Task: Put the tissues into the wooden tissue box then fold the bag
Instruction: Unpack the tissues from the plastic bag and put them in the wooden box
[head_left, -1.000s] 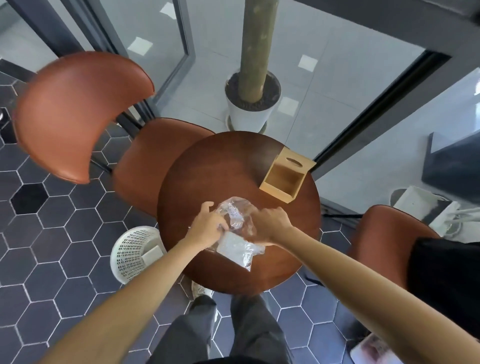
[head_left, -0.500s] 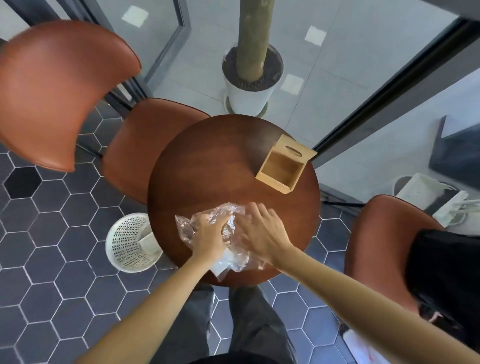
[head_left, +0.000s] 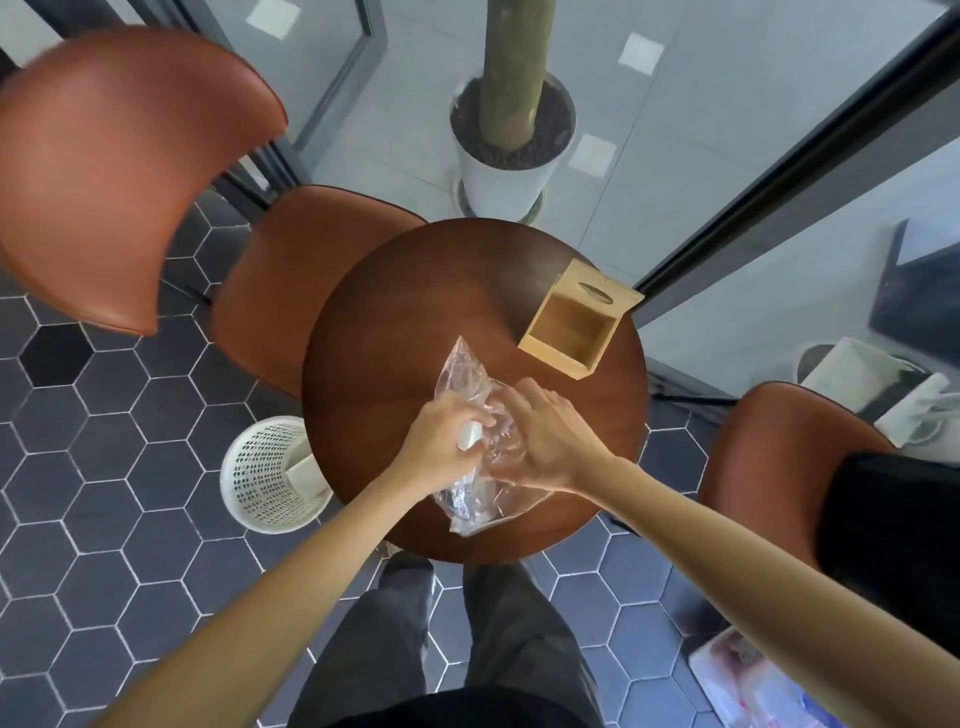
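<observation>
Left hand (head_left: 441, 441): closed around a small white wad, taken to be tissues (head_left: 469, 434), at the middle of the clear plastic bag (head_left: 467, 379). Only one end of the wad is seen; the rest is covered by the fingers. Right hand (head_left: 545, 441): laid on the bag just beside the left, fingers curled into the plastic; whether film is pinched or only pressed down cannot be told.

Bag: one, crumpled, lying on the near half of the round desk (head_left: 405, 322). Its middle is hidden under both hands; a peak is seen beyond them and a loose flap toward the near rim. Whether more tissues are inside cannot be made out through the creased film.

Wooden tissue box (head_left: 569, 332): one, on the far right of the desk, well apart from the bag, open side up, interior seen bare. A slotted panel (head_left: 597, 292) is seen at its far edge.

Around the desk: two brown chairs (head_left: 311, 280), the right one partly covered by dark cloth; one white perforated bin (head_left: 270, 475), partly hidden under the desk rim; one white planter (head_left: 506, 171), its trunk cut off at the top edge.
</observation>
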